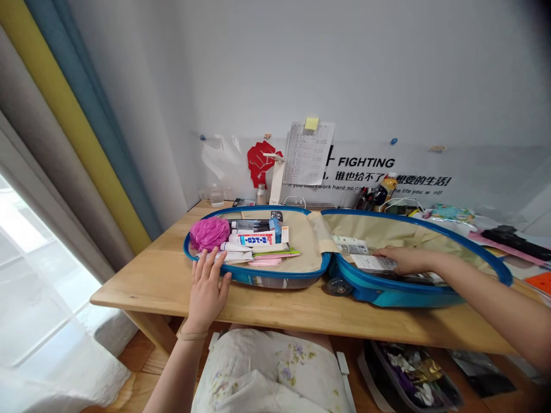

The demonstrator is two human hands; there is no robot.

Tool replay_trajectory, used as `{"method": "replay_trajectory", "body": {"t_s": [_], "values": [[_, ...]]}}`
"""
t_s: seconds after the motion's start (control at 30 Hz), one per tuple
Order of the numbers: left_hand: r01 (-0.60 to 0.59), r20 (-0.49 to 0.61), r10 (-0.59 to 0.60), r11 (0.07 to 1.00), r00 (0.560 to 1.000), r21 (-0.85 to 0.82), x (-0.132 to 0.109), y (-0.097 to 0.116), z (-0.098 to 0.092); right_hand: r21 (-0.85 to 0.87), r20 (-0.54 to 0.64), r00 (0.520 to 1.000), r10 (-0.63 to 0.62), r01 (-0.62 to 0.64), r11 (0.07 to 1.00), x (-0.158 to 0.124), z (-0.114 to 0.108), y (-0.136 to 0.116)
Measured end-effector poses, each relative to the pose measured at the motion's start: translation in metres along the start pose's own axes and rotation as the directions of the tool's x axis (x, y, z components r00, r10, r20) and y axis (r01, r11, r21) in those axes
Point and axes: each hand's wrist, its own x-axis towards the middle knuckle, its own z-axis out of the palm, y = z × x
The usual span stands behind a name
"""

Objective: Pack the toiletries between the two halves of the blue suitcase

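A blue suitcase (275, 279) lies open on the wooden table, its two halves side by side. My left hand (209, 289) rests with fingers spread on the near left rim. Beside those fingers are a purple bath puff (209, 232), a toothpaste box (256, 238) with blue lettering, and white tubes (269, 248). My right hand (404, 260) reaches into the right half, fingers drawn together beside a flat white printed packet (372, 264). What its fingertips grip is hard to make out. A clear bottle (355, 249) lies just left of that packet.
At the back stand a white lamp (276, 180), a small jar (260, 194) and an orange-capped bottle (387, 188). Papers and a black object (516, 242) lie to the right. An open bin (413, 378) of rubbish sits below the table (150, 275); curtains (86, 115) hang left.
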Motion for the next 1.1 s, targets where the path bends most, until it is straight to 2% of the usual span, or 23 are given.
{"method": "replay_trajectory", "body": {"t_s": [0.17, 0.27, 0.4, 0.5, 0.57, 0.67, 0.8, 0.9, 1.0, 1.1], "values": [[0.008, -0.001, -0.008, 1.0, 1.0, 0.0, 0.0, 0.0, 0.0, 0.005, -0.037, 0.999, -0.013, 0.013, 1.0, -0.002, -0.002, 0.0], [0.019, 0.004, -0.019, 1.0, 1.0, -0.003, 0.0, 0.001, 0.0, -0.002, -0.102, 0.995, -0.014, 0.014, 1.0, -0.009, -0.013, 0.004], [0.019, 0.006, -0.019, 1.0, 1.0, 0.003, 0.0, 0.0, 0.001, -0.022, -0.228, 0.974, 0.01, -0.016, 1.0, -0.018, -0.052, 0.006], [0.015, 0.001, -0.015, 1.0, 1.0, 0.002, 0.0, 0.0, 0.001, -0.051, -0.38, 0.925, -0.002, -0.019, 0.999, -0.013, -0.088, -0.01], [0.013, -0.001, -0.013, 1.0, 1.0, 0.001, 0.0, 0.0, 0.001, -0.075, -0.452, 0.89, -0.052, 0.02, 0.997, -0.002, -0.108, -0.037], [0.01, -0.002, -0.01, 1.0, 1.0, 0.008, 0.0, 0.001, 0.0, -0.12, -0.504, 0.849, -0.16, 0.114, 0.986, 0.024, -0.124, -0.098], [0.011, 0.004, -0.011, 1.0, 1.0, 0.014, 0.0, 0.002, -0.001, -0.181, -0.541, 0.794, -0.276, 0.21, 0.961, 0.065, -0.127, -0.195], [0.012, 0.01, -0.012, 1.0, 1.0, 0.019, 0.0, 0.002, -0.001, -0.232, -0.528, 0.768, -0.362, 0.279, 0.932, 0.091, -0.121, -0.256], [0.008, 0.012, -0.008, 1.0, 1.0, 0.026, 0.0, 0.002, 0.0, -0.27, -0.498, 0.765, -0.41, 0.313, 0.911, 0.111, -0.113, -0.296], [0.003, 0.012, -0.003, 1.0, 1.0, 0.028, -0.001, 0.002, -0.001, -0.287, -0.477, 0.765, -0.433, 0.33, 0.899, 0.122, -0.105, -0.316]]}}
